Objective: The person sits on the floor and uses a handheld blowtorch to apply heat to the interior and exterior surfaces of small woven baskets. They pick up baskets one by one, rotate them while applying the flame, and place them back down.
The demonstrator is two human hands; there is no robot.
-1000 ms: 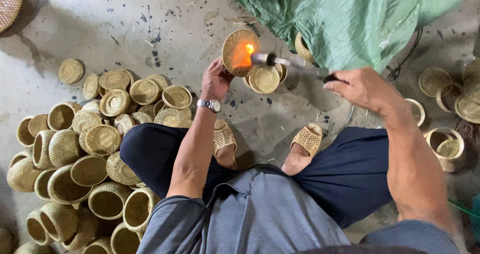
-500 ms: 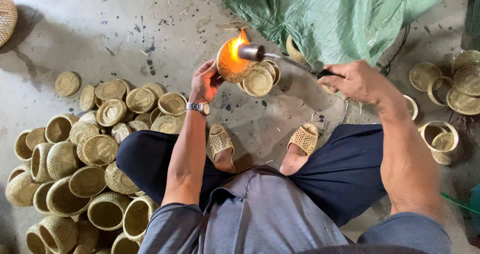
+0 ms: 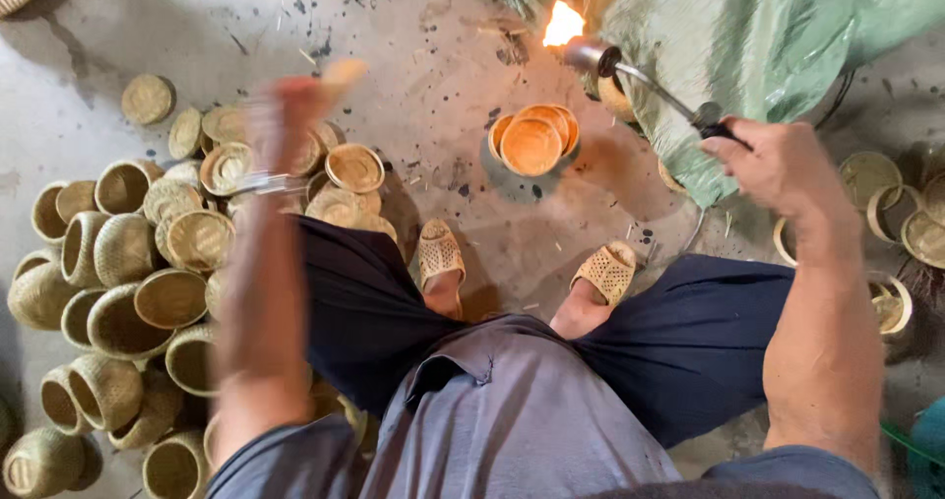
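A lit gas torch point(image 3: 630, 71) is held in the closed grip of the right hand point(image 3: 778, 164), while a small woven basket point(image 3: 340, 74) is pinched by the blurred left hand point(image 3: 285, 115) above the basket pile point(image 3: 128, 282).

Rough woven-fibre baskets point(image 3: 123, 253), matt stained concrete floor point(image 3: 413, 56), shiny metal torch point(image 3: 630, 71), crinkled glossy green plastic sheet point(image 3: 778, 27).

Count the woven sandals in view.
2. One sandal is on the foot nearer the basket pile; the other sandal is toward the green tarp. None seem hidden.
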